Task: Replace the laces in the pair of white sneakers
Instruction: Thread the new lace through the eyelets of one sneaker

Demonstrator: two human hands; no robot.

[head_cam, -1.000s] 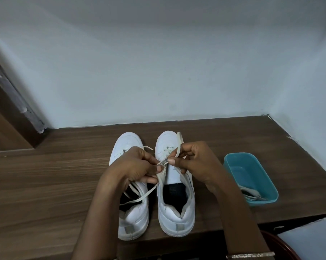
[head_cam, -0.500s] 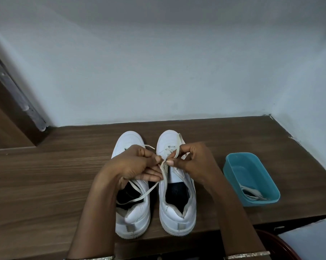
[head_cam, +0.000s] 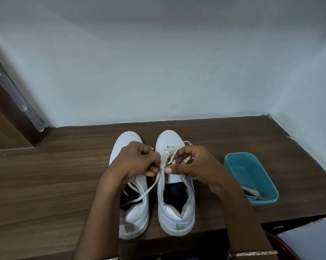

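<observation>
Head camera: we pinched one lace with both hands over the right sneaker.
Our left hand [head_cam: 137, 162] and right hand [head_cam: 194, 164] met fingertip to fingertip, fingers curled, each pinching the off-white lace [head_cam: 151, 188] above the tongue of the right sneaker [head_cam: 177, 216]. The pair stood on the wooden table [head_cam: 46, 184], toes toward 12 o'clock, with the left sneaker [head_cam: 135, 220] at 9 o'clock of its mate and loose lace trailing across its opening. At 3 o'clock sat a blue tub [head_cam: 248, 171] holding more laces [head_cam: 252, 194].
</observation>
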